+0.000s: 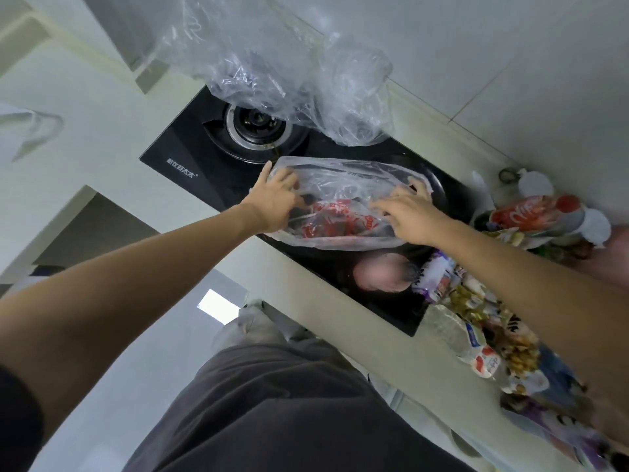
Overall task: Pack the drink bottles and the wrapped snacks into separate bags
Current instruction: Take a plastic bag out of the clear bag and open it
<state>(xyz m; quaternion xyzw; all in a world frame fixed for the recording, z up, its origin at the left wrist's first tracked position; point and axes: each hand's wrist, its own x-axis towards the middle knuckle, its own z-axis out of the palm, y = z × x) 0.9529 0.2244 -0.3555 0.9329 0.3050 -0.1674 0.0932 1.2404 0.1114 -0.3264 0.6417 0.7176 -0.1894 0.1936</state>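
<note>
The pale counter (112, 107) runs diagonally from the upper left of the frame to the lower right, and a black glass gas hob (190, 148) is set into it at the centre. A large crumpled clear plastic sheet (272, 63) hangs across the top centre of the frame, its lower folds over the round burner (253, 126).

Just below the burner, on the hob, lies a translucent plastic bag (343, 185) with a red-labelled drink bottle (337, 219) on its side inside it. Both hands are on this bag. The left hand (275, 202) presses on the bag's left end with its fingers spread over the plastic, an open grip resting flat. The right hand (408, 212) lies on the bag's right side with the fingers curled over the plastic at the rim; whether that grip pinches the film or only rests on it cannot be told.

At the right of the frame, on the counter beside the hob, a heap of wrapped snacks (476, 301) spreads towards the lower right corner, partly under the right forearm. A second red-labelled bottle (534, 209) lies at the upper end of this heap, and a clear bottle with a blue and red label (466, 342) lies along its lower left edge. The person's dark trousers (272, 403) fill the bottom centre.
</note>
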